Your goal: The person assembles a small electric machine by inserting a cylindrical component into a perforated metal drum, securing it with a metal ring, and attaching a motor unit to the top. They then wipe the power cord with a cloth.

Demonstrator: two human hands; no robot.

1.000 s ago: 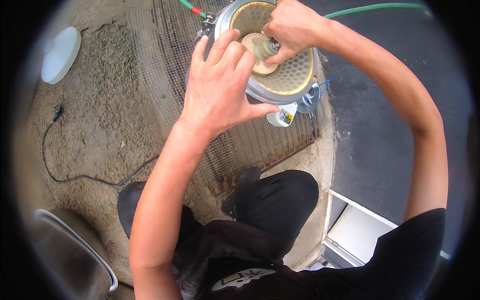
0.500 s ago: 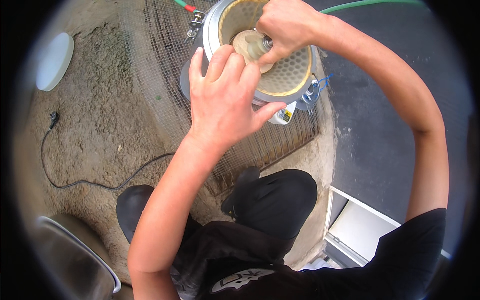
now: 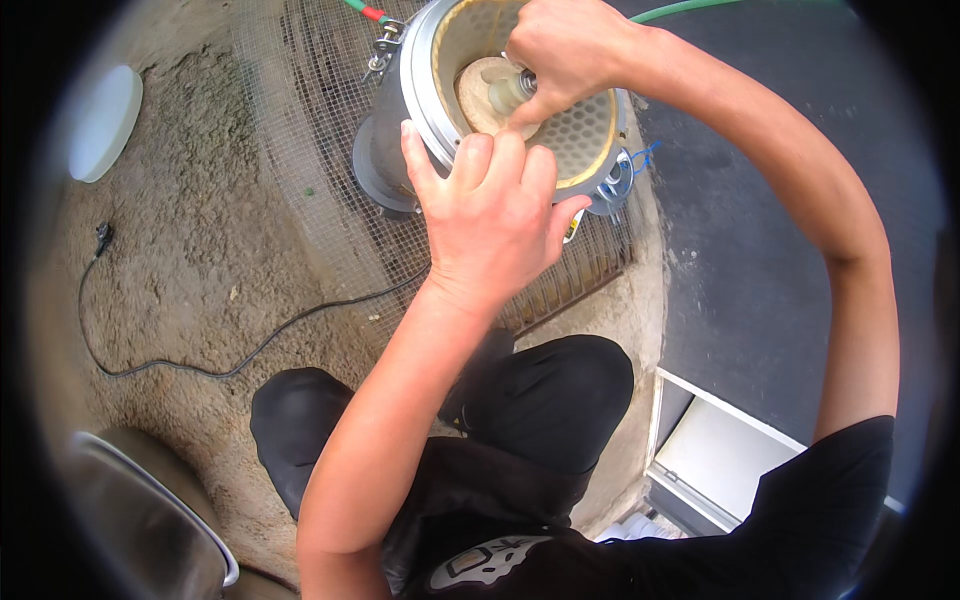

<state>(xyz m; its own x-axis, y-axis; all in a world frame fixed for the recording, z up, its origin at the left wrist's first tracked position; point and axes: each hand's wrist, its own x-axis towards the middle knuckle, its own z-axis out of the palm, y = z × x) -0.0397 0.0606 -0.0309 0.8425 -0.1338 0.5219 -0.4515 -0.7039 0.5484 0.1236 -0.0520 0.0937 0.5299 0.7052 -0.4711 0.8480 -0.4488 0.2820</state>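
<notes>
- Up at the top of the frame, a metal canister (image 3: 395,120) with a perforated yellowish filter cartridge (image 3: 585,140) inside sits on a wire mesh screen (image 3: 300,150), which lies on a rusty grate (image 3: 580,270) over the sandy ground.
- The left hand (image 3: 490,210) is laid over the canister's near rim, fingers curled onto the edge and thumb stuck out to the right, so it's bracing rather than pinching anything.
- The right hand (image 3: 560,45) is closed down around a small pale knob (image 3: 510,90) at the cartridge's centre, right above a round tan end cap (image 3: 480,95).
- A green hose (image 3: 690,10) runs off just past the right wrist.
- A black cable (image 3: 200,365) snakes across the dirt on the left, with a white round lid (image 3: 105,120) well apart near the edge.
- The person's dark-trousered knees are folded below the grate.
</notes>
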